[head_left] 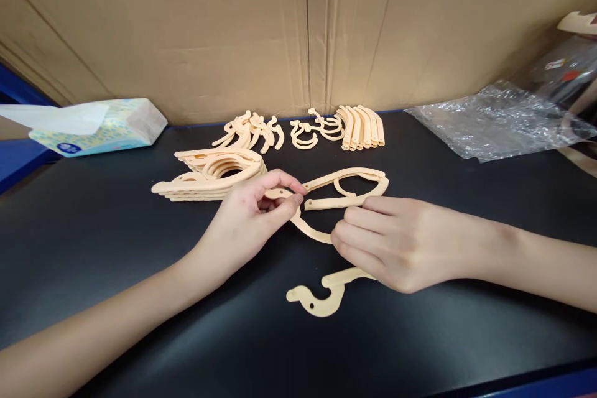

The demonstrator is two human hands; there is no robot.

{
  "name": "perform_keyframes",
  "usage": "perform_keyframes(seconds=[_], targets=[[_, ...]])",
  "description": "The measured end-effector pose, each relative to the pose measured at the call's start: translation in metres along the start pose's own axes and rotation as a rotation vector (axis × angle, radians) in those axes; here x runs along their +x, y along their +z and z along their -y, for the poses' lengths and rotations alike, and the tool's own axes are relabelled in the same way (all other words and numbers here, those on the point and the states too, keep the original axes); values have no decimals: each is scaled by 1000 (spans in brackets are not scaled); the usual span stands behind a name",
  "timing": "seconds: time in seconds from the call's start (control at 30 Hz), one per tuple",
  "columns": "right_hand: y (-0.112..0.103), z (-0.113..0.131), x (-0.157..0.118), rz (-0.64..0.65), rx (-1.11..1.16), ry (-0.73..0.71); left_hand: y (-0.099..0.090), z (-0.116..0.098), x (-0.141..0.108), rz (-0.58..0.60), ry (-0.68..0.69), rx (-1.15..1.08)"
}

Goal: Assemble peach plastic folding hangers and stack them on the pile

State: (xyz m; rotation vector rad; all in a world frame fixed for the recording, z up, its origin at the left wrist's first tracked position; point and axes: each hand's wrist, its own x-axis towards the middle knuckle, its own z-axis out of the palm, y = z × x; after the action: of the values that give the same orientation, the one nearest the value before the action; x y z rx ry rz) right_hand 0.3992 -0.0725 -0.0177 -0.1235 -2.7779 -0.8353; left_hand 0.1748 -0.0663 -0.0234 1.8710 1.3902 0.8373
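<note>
On a black tabletop (93, 249), two bare hands work at pale peach plastic hanger parts. The left hand (247, 217) has its thumb and forefinger pinched shut on the pivot end of a wing-shaped hanger arm (347, 189), which lies flat on the table and stretches away to the right, its rounded tip pointing toward the plastic bag. The right hand (396, 242) is curled, knuckles up, fingers closed on a thin curved strip (310, 230) that runs from the left hand's pinch down to the right fingertips — the strip and the arm meet just at the left hand's fingertips. From under the right hand a second piece sticks out toward the viewer: a hook-ended hanger part (321, 295) with small holes, lying on the table; whether the hand grips it or merely rests on it cannot be told.

Just behind the left hand sits a stack of hanger arms (209, 177). Farther back, near the cardboard wall (233, 31), lie a cluster of small hooks (254, 130), a few loose rings (310, 134) and a row of curved strips (364, 127). A tissue pack (97, 127) lies at the far left, a crumpled clear plastic bag (499, 121) at the far right
</note>
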Motion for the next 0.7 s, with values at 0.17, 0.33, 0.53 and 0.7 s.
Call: perform_keyframes(seconds=[0.17, 0.33, 0.53, 0.7], targets=[[-2, 3, 2, 28, -63, -30, -1, -1, -2, -2, -9, 11], [-4, 3, 3, 31, -68, -33, 0, -1, -1, -4, -1, 11], [-5, 4, 4, 38, -74, -27, 0, -1, 0, 8, -6, 0], [-4, 4, 5, 35, -92, -28, 0, 0, -1, 9, -7, 16]])
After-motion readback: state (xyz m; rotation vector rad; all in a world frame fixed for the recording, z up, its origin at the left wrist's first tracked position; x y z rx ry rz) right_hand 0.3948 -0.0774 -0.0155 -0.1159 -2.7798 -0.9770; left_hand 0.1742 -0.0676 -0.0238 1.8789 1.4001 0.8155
